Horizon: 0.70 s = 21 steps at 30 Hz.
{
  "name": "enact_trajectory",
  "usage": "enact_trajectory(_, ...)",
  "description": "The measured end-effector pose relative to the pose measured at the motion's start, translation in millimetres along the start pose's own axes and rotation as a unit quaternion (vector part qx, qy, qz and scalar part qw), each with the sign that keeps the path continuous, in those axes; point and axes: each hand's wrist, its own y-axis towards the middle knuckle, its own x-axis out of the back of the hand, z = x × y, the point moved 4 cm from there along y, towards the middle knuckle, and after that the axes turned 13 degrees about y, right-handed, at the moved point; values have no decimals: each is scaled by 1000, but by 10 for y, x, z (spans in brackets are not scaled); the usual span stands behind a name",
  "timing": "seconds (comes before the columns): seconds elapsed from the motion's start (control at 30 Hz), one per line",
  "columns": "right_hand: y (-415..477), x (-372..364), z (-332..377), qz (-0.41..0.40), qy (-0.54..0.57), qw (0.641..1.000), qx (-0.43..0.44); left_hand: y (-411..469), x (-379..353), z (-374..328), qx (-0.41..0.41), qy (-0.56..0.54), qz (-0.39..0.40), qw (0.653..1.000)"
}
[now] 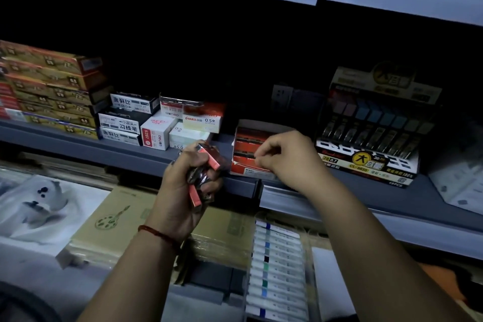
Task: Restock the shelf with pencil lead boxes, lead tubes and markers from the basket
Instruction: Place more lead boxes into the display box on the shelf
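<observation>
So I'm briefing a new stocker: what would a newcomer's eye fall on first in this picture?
At centre, the left hand grips a fistful of red-capped lead tubes in front of the shelf edge. Right beside it, the right hand is curled at an open red box on the shelf. Farther right stands a large display carton of tubes.

**Stationery shop: stocked retail shelving**

Grey shelf (130, 157), mid frame, with grooved front rail. Stacked long cartons (49, 86), left. Small labelled boxes (156, 134), centre. Printed display carton (366, 162) of lead tubes, right, marked 48PCS. Row of colour-banded markers (277, 264), lower centre. Packaged paper pads (112, 219), lower left.
</observation>
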Motion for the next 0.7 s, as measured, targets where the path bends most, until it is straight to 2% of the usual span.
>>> enact_trajectory(0.1,-71,15,-1,-22,9,999,30,-20,-16,5,1,-4,9,1000)
enact_trajectory(0.27,-200,-4,40,45,-75,994,63,-70,-25,24,14,-27,31,999)
enact_trajectory(0.4,-259,74,9,72,-58,992,84,-94,-33,34,6,-93,61,994)
enact_trajectory(0.53,-275,140,-67,63,-46,991,106,-104,-49,79,13,-124,65,990)
enact_trajectory(0.7,-325,25,53,36,15,977,211,-86,-69,108,25,-90,59,994)
